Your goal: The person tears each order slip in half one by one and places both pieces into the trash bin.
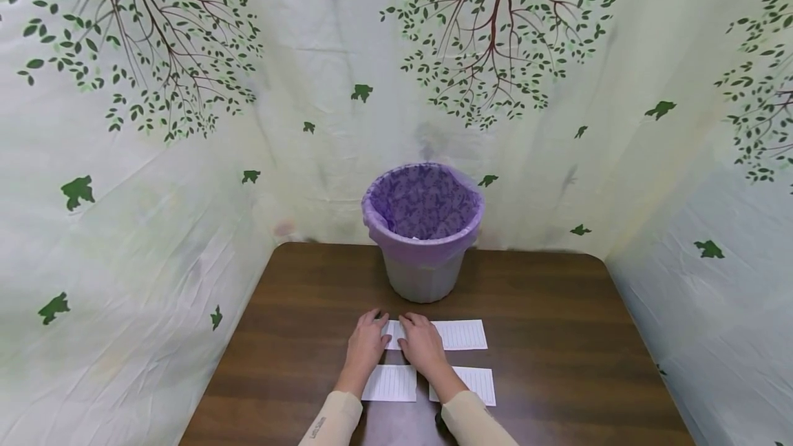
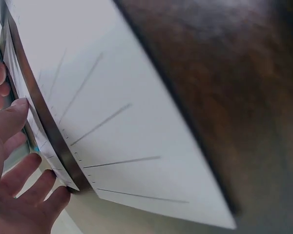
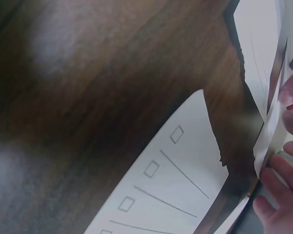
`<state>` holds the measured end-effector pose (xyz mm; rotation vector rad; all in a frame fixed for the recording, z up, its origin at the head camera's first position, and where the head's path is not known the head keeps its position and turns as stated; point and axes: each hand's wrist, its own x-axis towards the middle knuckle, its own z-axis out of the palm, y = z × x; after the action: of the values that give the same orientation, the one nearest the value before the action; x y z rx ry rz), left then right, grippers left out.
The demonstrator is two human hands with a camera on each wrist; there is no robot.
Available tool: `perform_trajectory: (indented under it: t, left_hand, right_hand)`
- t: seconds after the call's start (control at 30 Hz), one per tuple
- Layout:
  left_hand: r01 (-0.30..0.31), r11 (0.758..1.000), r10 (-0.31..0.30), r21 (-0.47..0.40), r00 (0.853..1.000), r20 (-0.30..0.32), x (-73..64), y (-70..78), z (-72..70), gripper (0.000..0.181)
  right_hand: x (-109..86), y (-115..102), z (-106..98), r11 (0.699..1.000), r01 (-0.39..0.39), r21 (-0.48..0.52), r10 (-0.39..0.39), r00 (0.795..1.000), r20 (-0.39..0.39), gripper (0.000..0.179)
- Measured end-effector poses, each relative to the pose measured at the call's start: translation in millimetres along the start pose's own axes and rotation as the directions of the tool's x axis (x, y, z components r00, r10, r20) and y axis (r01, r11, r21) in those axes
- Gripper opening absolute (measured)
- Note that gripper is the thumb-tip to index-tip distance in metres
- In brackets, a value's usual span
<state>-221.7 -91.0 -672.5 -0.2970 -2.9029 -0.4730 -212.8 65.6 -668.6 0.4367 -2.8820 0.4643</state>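
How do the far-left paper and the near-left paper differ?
The far-left paper is partly covered by the hands; the near-left paper shows almost whole. The far-left paper lies nearer the bin; the near-left paper, nearer the sleeves. Both are white and lined.

Counter point(image 1: 557, 336): carries bin and four paper pieces
Bin point(image 1: 427, 263): back of counter, behind all paper, before backdrop point(image 1: 334, 129)
Liner point(image 1: 427, 202): in bin, over rim
Far-left piece point(image 1: 394, 333): between left grip point(image 1: 365, 346) and right grip point(image 1: 424, 346)
Far-right piece point(image 1: 460, 334): right of right grip
Near-left piece point(image 1: 389, 383): before far-left
Near-right piece point(image 1: 476, 385): before far-right, partly under right forearm, apart from near-left
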Motion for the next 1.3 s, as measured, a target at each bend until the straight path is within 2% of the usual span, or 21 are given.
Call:
perform_trajectory:
  t: [0.3, 0.57, 0.83, 1.03, 1.3]
  left_hand:
    - [-0.013, 1.0, 0.014, -0.018, 1.0, 0.015, 7.3, 3.6, -5.1, 0.047]
    - [0.024, 0.999, -0.022, -0.03, 0.998, 0.059, 10.9, 6.9, -6.5, 0.046]
    - [0.007, 0.998, -0.005, -0.055, 1.0, 0.029, 6.0, 6.8, -8.1, 0.03]
    - [0.027, 0.997, -0.024, -0.078, 0.999, 0.04, 5.5, 7.9, -8.8, 0.023]
    - [0.049, 0.984, -0.053, -0.173, 0.998, -0.016, 8.0, 10.0, -12.3, 0.008]
  right_hand:
    - [3.3, -3.6, 1.1, 0.999, -0.017, -0.033, 0.017, 1.0, 0.008, 0.046]
    - [4.9, -7.6, 2.7, 0.999, -0.019, -0.039, 0.02, 0.999, 0.032, 0.045]
    - [7.0, -8.0, 1.3, 0.999, -0.032, 0.013, 0.032, 0.999, -0.014, 0.041]
    - [7.8, -8.5, -4.0, 0.998, -0.035, 0.046, 0.035, 0.999, 0.005, 0.033]
    - [8.5, -6.8, -3.7, 0.996, -0.004, 0.088, 0.009, 0.999, -0.052, 0.02]
